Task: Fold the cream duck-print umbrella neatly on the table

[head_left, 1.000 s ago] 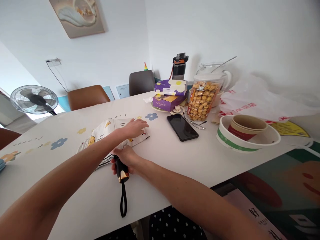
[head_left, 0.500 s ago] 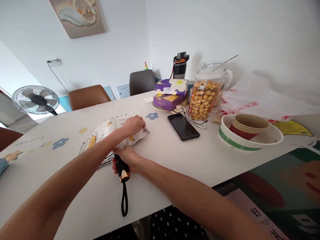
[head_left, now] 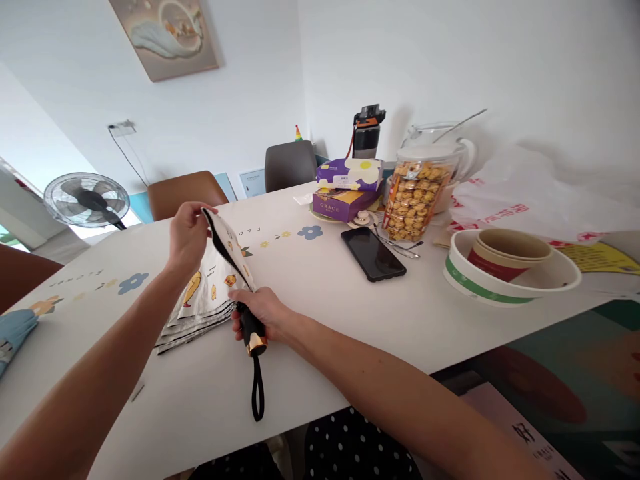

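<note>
While the right hand (head_left: 265, 310) is clamped round the black handle (head_left: 250, 323) of a folding umbrella (head_left: 215, 285), the left hand (head_left: 188, 239) pinches the raised edge of one canopy panel (head_left: 233, 245), thumb and fingers together on it. The umbrella lies on the white surface (head_left: 315, 280), in front of the wearer and to the left of the smartphone (head_left: 374, 255), apart from it. The step in hand looks like straightening the loose canopy panel by panel; the next move seems to call for laying this one flat along the folds (head_left: 197, 328), with the handle held firm. The handle's gold-coloured end (head_left: 257, 344) points toward the wearer and slightly right, wrist strap (head_left: 257, 393) trailing, and the long axis appears to run away from there, leaning left; the shaft is hidden.
</note>
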Tool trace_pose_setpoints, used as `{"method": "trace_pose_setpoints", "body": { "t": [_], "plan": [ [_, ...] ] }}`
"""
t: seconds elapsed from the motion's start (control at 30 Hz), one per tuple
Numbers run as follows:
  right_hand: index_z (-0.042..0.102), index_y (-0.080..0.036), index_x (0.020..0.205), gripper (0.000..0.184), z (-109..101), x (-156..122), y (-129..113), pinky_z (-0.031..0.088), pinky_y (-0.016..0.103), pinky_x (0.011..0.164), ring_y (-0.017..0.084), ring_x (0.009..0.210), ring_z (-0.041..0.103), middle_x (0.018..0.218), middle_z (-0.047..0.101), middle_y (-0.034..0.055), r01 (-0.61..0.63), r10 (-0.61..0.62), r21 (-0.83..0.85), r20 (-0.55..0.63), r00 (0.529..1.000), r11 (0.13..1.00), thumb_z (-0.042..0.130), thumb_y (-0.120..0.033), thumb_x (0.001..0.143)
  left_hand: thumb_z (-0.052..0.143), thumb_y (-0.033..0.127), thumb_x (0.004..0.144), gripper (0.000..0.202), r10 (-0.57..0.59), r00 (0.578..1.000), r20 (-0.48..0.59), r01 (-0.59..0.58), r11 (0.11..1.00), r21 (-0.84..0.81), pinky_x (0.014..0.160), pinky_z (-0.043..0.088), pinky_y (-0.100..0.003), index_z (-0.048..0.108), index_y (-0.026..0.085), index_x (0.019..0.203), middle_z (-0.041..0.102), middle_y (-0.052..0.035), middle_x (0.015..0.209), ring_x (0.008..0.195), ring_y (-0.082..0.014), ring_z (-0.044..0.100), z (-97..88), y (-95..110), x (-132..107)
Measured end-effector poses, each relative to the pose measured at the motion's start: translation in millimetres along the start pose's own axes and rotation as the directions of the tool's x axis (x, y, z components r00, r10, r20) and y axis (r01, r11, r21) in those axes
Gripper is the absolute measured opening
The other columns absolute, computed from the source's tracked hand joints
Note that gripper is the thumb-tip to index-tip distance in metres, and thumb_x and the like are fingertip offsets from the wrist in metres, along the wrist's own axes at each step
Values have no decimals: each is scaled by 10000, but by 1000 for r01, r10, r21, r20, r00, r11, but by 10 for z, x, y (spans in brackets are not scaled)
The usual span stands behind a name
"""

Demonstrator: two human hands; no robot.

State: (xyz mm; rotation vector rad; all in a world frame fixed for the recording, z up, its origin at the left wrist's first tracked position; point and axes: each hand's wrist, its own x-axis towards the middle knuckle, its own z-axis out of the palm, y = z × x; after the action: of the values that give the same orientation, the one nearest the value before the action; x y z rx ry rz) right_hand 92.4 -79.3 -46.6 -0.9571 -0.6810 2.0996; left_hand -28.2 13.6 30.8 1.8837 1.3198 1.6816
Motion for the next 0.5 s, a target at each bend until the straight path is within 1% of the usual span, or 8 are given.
{"method": "trace_pose_setpoints", "body": {
  "t": [0.1, 0.2, 0.27, 0.37, 0.43, 0.5],
  "plan": [
    [471, -100, 828, 165, -9, 7, -7, 483, 310, 346, 153, 401, 539, 527, 546, 17, -7, 8, -11, 8, 1000, 1000, 576, -218, 779, 477, 92, 705, 163, -82, 996, -36, 80, 996, -46, 492, 414, -142, 571, 155, 822, 597, 5, 794, 610, -51, 499, -172, -49, -44],
    [483, -103, 828, 158, -14, 5, -17, 477, 293, 345, 149, 400, 542, 536, 556, 21, -27, 28, -24, 7, 1000, 999, 586, -206, 767, 472, 76, 677, 170, -148, 984, -102, 136, 983, -121, 480, 407, -132, 566, 151, 797, 603, 6, 777, 597, -48, 499, -289, -102, -109],
    [486, -107, 831, 158, -16, 3, -22, 469, 276, 342, 146, 398, 544, 543, 562, 23, -30, 30, -33, -4, 1000, 999, 587, -209, 764, 492, 82, 647, 161, -213, 965, -153, 180, 962, -208, 465, 401, -127, 564, 148, 775, 600, 4, 752, 580, -48, 502, -346, -142, -165],
    [485, -111, 845, 171, -24, 1, -27, 456, 256, 341, 150, 412, 562, 571, 582, 39, -34, 33, -45, -10, 999, 998, 578, -232, 767, 539, 93, 592, 166, -320, 930, -183, 253, 915, -315, 477, 427, -134, 567, 145, 747, 605, -2, 745, 602, -64, 538, -431, -201, -276],
    [478, -118, 871, 198, -31, -7, -36, 454, 250, 351, 157, 436, 580, 611, 602, 56, -46, 46, -43, 4, 999, 998, 575, -252, 764, 558, 95, 562, 177, -369, 909, -194, 296, 899, -323, 500, 455, -145, 572, 145, 731, 609, -3, 754, 653, -87, 571, -501, -242, -355],
    [471, -133, 903, 246, -39, -22, -56, 457, 253, 362, 163, 457, 591, 652, 614, 66, -61, 61, -26, 36, 997, 998, 567, -313, 765, 570, 99, 546, 184, -397, 896, -198, 326, 892, -313, 521, 475, -156, 578, 146, 724, 611, 0, 754, 686, -102, 586, -577, -289, -424]
  ]
}}
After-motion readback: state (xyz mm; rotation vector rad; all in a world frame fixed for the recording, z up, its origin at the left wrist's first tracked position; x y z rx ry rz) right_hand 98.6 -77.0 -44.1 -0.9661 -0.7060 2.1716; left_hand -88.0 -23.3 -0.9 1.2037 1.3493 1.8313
